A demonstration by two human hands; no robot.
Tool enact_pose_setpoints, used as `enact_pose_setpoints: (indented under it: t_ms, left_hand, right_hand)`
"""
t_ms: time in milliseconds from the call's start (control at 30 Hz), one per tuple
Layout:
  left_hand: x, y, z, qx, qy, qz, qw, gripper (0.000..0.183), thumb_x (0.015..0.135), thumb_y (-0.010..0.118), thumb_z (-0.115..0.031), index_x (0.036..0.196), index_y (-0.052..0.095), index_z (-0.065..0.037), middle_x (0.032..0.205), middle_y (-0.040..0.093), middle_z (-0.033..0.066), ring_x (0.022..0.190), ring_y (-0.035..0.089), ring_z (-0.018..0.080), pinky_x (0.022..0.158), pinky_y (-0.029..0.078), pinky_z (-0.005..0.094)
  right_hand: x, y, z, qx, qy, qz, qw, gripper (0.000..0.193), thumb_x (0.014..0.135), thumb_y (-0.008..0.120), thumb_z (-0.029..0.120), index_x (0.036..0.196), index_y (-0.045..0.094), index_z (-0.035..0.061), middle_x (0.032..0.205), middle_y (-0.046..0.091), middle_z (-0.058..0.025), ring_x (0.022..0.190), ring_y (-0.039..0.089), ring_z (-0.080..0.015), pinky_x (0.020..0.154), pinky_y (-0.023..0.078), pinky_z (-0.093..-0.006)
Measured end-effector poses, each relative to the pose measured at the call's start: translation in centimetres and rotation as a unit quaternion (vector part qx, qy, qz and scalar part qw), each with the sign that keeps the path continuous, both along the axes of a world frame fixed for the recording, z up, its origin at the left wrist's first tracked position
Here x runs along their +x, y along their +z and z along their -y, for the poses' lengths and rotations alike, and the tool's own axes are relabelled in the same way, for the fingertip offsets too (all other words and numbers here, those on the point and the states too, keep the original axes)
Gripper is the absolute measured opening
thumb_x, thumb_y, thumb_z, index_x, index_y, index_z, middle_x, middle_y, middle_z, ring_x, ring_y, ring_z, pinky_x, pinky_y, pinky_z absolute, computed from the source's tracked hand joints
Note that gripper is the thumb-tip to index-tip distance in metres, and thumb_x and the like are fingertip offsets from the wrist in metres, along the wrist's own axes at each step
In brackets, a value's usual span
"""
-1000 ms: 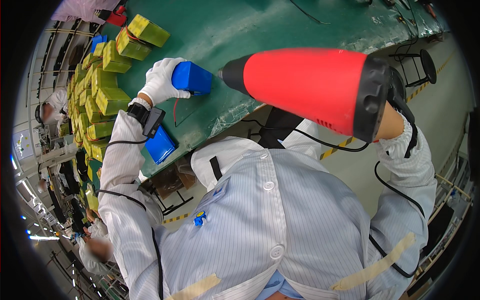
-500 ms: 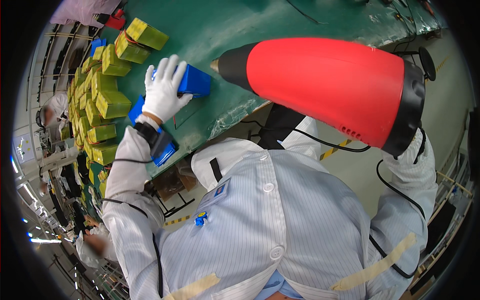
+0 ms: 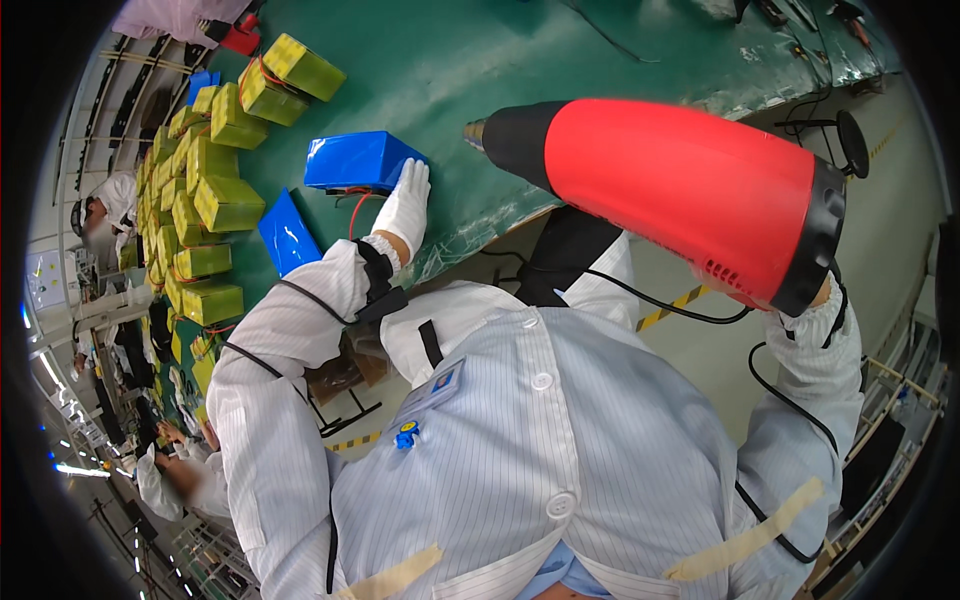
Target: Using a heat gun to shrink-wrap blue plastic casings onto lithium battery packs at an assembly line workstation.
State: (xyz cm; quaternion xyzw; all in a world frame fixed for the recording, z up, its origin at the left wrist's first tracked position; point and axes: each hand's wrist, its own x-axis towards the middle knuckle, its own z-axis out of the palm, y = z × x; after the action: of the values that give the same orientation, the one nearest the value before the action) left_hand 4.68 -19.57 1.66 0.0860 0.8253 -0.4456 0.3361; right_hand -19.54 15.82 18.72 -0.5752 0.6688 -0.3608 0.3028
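Observation:
A blue-wrapped battery pack (image 3: 350, 160) lies on the green table mat with red and dark wires at its near side. My left hand (image 3: 406, 205), in a white glove, rests against the pack's right end, fingers stretched out and close together. In my right hand (image 3: 822, 296) is a large red heat gun (image 3: 680, 190) with a black front and rear. Its body hides my right fingers. The metal nozzle (image 3: 474, 133) points left toward the pack, with a gap between them. A flat blue wrap piece (image 3: 290, 235) lies beside my left forearm.
Several yellow-green battery packs (image 3: 228, 205) with wires stand clustered on the left of the green mat (image 3: 440, 70). Behind them lies another red tool (image 3: 240, 38). A black cord (image 3: 620, 280) hangs below the table edge. A round stool (image 3: 852, 143) stands at right; people sit far left.
My left hand has moved from on top of the blue pack to its right end, and the pack now sits further left, turned. The heat gun has shifted slightly right and down.

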Motion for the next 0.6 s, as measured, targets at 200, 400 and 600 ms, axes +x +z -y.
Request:
enact_pose_setpoints:
  t_ms: [200,400,600]
  left_hand:
    - [-0.5,3.2,0.3,-0.041,0.016,-0.074,0.996,0.064,0.105,0.042,-0.032,0.163,0.036,-0.004,0.17,0.033,0.0164,0.157,0.029,0.0391,0.128,0.013,0.0634]
    - [-2.2,-1.0,0.0,0.005,-0.005,0.002,1.0,0.063,0.105,0.042,-0.033,0.163,0.038,-0.007,0.17,0.033,0.0152,0.158,0.027,0.0383,0.128,0.013,0.0618]
    - [-5.0,2.0,1.9,-0.04,0.038,-0.054,0.997,0.059,0.101,0.052,-0.03,0.155,0.049,-0.009,0.15,0.056,0.0138,0.14,0.05,0.035,0.12,0.029,0.0574]
  right_hand:
    - [-0.3,-0.5,0.9,0.014,0.021,0.009,1.0,0.028,0.104,0.062,0.028,0.115,0.073,0.0035,0.099,0.074,-0.008,0.088,0.07,-0.0185,0.083,0.055,-0.0304]
    - [0.5,-5.8,10.3,0.132,-0.023,0.005,0.991,0.029,0.104,0.062,0.028,0.114,0.073,0.0036,0.099,0.074,-0.008,0.088,0.07,-0.0186,0.083,0.055,-0.0304]
    - [0.1,-12.6,20.9,0.296,-0.079,0.021,0.952,0.029,0.104,0.062,0.028,0.114,0.073,0.0037,0.099,0.074,-0.0081,0.088,0.07,-0.0187,0.083,0.055,-0.0305]
